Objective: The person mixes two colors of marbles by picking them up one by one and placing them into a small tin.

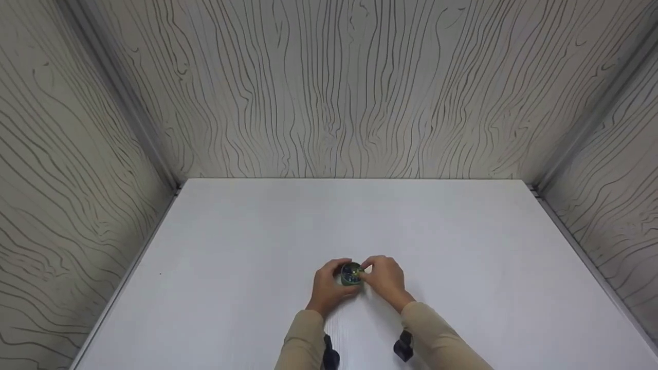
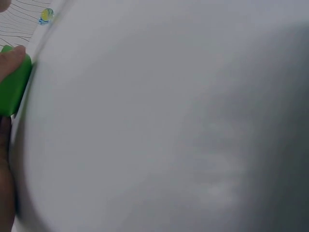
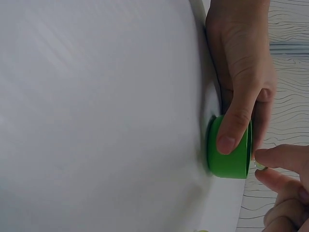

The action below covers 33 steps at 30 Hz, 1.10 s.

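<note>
A small green cup [image 3: 231, 164] stands upright on the white table, with several dark, glassy marbles [image 1: 350, 273] inside it. My left hand [image 1: 329, 288] grips the cup's side, thumb on the near wall and fingers round the far one. At the cup's mouth, my right hand [image 1: 385, 277] pinches a clear yellowish marble [image 3: 260, 166] between thumb and forefinger. A second marble [image 2: 46, 16], clear with yellow and blue, shows beyond the cup in the left wrist view.
The white table [image 1: 231, 231] meets wood-grain panels [image 1: 329, 103] at the back and both sides. A yellowish bit [image 3: 203, 231], mostly cut off, shows at the right wrist view's bottom edge. Dark wrist devices [image 1: 403, 346] hang under the sleeves.
</note>
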Motion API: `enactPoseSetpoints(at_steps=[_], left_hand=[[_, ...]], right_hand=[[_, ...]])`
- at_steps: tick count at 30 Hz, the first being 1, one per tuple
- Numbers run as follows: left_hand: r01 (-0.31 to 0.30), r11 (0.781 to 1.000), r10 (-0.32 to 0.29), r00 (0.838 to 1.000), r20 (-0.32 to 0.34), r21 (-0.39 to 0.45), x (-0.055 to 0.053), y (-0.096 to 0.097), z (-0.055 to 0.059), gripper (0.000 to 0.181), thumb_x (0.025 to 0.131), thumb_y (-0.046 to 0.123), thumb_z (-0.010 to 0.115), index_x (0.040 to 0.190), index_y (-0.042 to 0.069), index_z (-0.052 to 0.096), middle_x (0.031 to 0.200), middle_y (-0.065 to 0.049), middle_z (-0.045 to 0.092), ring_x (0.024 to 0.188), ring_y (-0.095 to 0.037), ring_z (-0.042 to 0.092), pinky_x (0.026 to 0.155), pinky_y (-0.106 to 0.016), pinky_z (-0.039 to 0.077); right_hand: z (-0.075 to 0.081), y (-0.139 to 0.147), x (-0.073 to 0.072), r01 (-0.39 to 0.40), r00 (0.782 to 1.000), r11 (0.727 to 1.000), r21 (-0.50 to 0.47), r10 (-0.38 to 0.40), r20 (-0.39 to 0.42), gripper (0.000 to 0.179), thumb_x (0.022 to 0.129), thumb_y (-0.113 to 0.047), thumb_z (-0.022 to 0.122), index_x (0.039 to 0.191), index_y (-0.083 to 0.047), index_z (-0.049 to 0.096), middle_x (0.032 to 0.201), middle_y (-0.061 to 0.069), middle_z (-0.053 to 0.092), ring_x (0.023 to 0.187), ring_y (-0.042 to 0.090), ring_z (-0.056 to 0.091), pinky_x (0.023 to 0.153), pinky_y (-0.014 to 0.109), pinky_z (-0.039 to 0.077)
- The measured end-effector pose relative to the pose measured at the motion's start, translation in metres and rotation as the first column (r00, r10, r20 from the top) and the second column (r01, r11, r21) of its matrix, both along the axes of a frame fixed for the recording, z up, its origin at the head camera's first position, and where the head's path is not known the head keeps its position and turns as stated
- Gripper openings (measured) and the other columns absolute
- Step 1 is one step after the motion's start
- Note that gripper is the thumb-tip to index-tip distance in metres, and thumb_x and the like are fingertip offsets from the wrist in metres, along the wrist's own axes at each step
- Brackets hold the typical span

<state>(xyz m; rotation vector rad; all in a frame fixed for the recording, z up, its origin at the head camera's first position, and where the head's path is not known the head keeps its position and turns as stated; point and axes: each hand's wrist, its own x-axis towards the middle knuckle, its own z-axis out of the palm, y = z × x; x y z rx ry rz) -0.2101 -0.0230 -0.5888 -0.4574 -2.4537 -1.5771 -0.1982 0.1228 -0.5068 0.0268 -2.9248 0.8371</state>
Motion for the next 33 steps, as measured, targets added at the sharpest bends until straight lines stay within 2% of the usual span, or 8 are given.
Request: enactPoseSetpoints(at_steps=[9,14,18,21,30,33], left_hand=[[-0.009,1.0,0.009,1.0,-0.024,-0.016,-0.001,0.0,-0.001,0.053,0.069,0.02,0.084,0.117,0.008,0.065,0.114,-0.007,0.071,0.111,-0.022,0.066,0.101,-0.03,0.054],[-0.01,1.0,0.011,1.0,0.001,-0.016,0.0,0.0,0.0,0.054,0.07,0.021,0.084,0.119,0.01,0.064,0.116,-0.005,0.07,0.112,-0.021,0.066,0.102,-0.03,0.054],[-0.009,1.0,0.009,1.0,0.019,-0.016,0.001,0.0,0.001,0.056,0.07,0.023,0.084,0.12,0.011,0.063,0.117,-0.004,0.07,0.113,-0.021,0.066,0.103,-0.03,0.053],[-0.015,1.0,0.015,1.0,0.007,-0.022,0.001,0.0,0.001,0.056,0.069,0.023,0.084,0.119,0.01,0.064,0.116,-0.005,0.07,0.112,-0.021,0.066,0.102,-0.029,0.053],[-0.019,1.0,0.019,0.999,0.036,0.003,0.002,0.001,0.003,0.054,0.07,0.023,0.084,0.119,0.011,0.064,0.116,-0.004,0.07,0.111,-0.02,0.066,0.102,-0.03,0.054],[-0.024,1.0,0.024,0.999,0.025,-0.007,0.002,0.0,0.002,0.054,0.07,0.024,0.084,0.119,0.011,0.064,0.116,-0.004,0.07,0.111,-0.02,0.066,0.102,-0.03,0.054]], right_hand=[[-0.001,-0.002,-0.003,-0.002,1.0,1.0,0.0,0.002,0.012,0.014,0.072,-0.014,0.079,0.083,-0.007,0.075,0.087,0.01,0.074,0.073,0.017,0.06,0.059,0.032,0.049],[-0.004,-0.005,-0.005,-0.009,1.0,1.0,-0.011,0.009,0.008,0.014,0.073,-0.014,0.079,0.084,-0.007,0.075,0.089,0.011,0.075,0.071,0.015,0.059,0.059,0.03,0.05],[-0.007,-0.006,-0.005,-0.023,1.0,0.999,-0.034,0.023,-0.006,0.015,0.075,-0.016,0.079,0.085,-0.005,0.075,0.082,0.01,0.074,0.062,0.01,0.051,0.053,0.024,0.044],[-0.009,-0.006,-0.005,-0.029,1.0,0.999,-0.042,0.028,-0.013,0.015,0.075,-0.017,0.079,0.085,-0.005,0.076,0.078,0.008,0.073,0.059,0.009,0.047,0.051,0.023,0.041],[-0.01,-0.003,-0.002,-0.022,1.0,0.999,-0.044,0.022,-0.002,0.013,0.075,-0.016,0.078,0.082,-0.006,0.076,0.081,0.009,0.075,0.063,0.011,0.051,0.055,0.028,0.047],[-0.01,-0.001,-0.002,-0.023,1.0,0.999,-0.042,0.023,-0.01,0.012,0.075,-0.016,0.078,0.082,-0.006,0.076,0.081,0.009,0.075,0.067,0.013,0.058,0.059,0.031,0.051]])
